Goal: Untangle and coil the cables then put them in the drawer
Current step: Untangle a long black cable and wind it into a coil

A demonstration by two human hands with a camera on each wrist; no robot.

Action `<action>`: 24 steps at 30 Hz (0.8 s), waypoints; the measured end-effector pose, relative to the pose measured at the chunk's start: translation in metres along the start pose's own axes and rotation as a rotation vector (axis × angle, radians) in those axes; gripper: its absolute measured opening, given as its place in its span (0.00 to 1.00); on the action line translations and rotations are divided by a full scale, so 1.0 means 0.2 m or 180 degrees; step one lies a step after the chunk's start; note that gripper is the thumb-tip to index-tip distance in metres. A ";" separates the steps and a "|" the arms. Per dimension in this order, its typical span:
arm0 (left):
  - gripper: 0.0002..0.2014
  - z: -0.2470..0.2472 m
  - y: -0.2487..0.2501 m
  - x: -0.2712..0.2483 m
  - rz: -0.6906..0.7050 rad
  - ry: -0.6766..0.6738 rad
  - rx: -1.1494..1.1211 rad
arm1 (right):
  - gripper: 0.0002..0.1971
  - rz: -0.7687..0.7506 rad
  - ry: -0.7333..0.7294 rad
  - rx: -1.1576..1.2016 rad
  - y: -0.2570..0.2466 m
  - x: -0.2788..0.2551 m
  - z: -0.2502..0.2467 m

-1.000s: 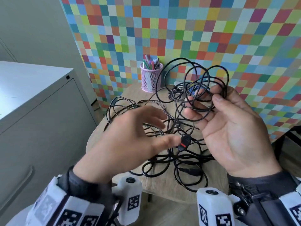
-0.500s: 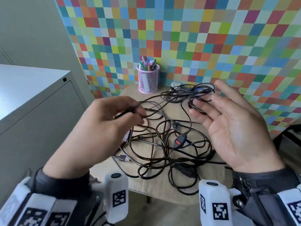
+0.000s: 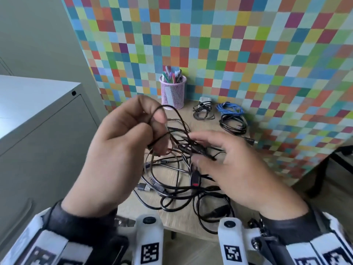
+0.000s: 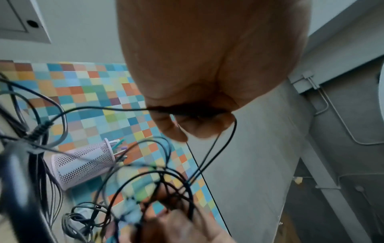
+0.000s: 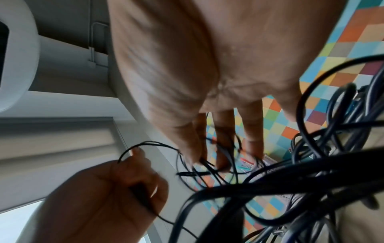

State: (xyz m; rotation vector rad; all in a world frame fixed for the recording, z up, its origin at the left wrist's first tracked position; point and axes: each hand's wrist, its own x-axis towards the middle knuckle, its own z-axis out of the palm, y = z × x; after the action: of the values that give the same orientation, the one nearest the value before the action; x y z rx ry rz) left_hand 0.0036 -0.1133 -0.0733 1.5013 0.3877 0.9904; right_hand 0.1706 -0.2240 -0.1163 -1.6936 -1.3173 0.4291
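I am curling the fingers of my left hand point(image 3: 122, 150) round a loop of thin, glossy black cable point(image 3: 172, 119), lifting it above the knotted heap of black rubbery cables point(image 3: 181, 184) lying on the pale wood-grain round table point(image 3: 145, 199), while my right hand point(image 3: 235, 169) is reaching in with fingers spread and only loosely bent, its tips threading among the raised strands. Half a second ago my right palm was facing up and away from the tangle; now it is turning down into it, and three small coiled cables point(image 3: 221, 115) are showing beside the pink wire-mesh pen cup point(image 3: 172, 92).
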 end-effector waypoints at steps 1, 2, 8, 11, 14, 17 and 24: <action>0.19 -0.01 0.00 0.01 -0.0032 0.0141 -0.0093 | 0.14 0.0029 0.0138 0.0116 -0.01 0.00 -0.01; 0.18 -0.03 0.00 0.01 -0.0100 0.0270 -0.0114 | 0.11 0.0031 0.0279 0.0233 -0.01 0.01 -0.02; 0.20 -0.09 -0.03 0.03 -0.0383 0.0065 0.0994 | 0.08 0.0217 0.0693 0.1375 -0.01 0.02 -0.04; 0.28 -0.07 -0.04 0.02 -0.0245 0.0132 0.1787 | 0.03 0.0268 0.0785 0.1733 -0.02 0.03 -0.03; 0.21 -0.04 -0.06 0.01 0.0160 0.0357 0.2088 | 0.03 0.0306 0.0885 0.2129 -0.03 0.03 -0.02; 0.09 -0.01 -0.08 0.00 0.0136 0.0262 0.2278 | 0.02 0.0213 0.0935 0.2310 -0.04 0.03 -0.04; 0.11 0.03 -0.12 -0.01 -0.0003 -0.0025 0.2917 | 0.06 0.0108 0.0919 0.2673 -0.09 0.02 -0.08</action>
State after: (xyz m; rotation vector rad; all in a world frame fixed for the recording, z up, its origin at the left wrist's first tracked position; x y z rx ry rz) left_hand 0.0147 -0.1144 -0.0951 2.3108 0.9163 0.8334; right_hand 0.1725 -0.2278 -0.0931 -1.0159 -0.7319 0.6216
